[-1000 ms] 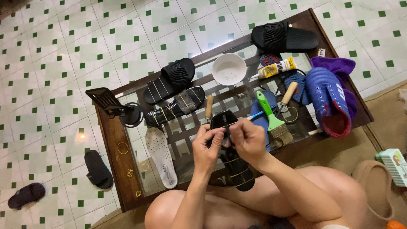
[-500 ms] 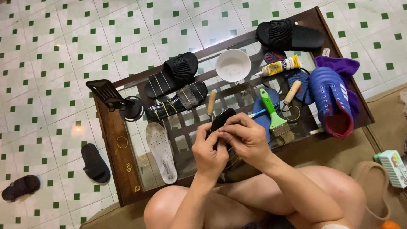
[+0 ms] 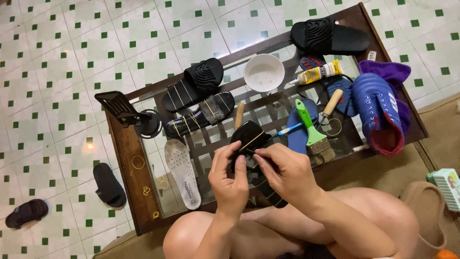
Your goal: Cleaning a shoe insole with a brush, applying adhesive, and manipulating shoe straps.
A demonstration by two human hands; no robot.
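White bowl point(image 3: 264, 73), green brush point(image 3: 314, 132), perhaps glue tube point(image 3: 317, 73)

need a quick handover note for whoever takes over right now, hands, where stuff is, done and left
Left hand grips the black slide sandal over the table's near edge. Right hand pinches a rubber band stretched across that sandal.
Done: two black sandals on the glass table already carry bands.
Left: the held sandal shows one band, with the right hand on it; a bare black sandal sits at the far corner.
Spare rubber bands lie on the table's left rail.
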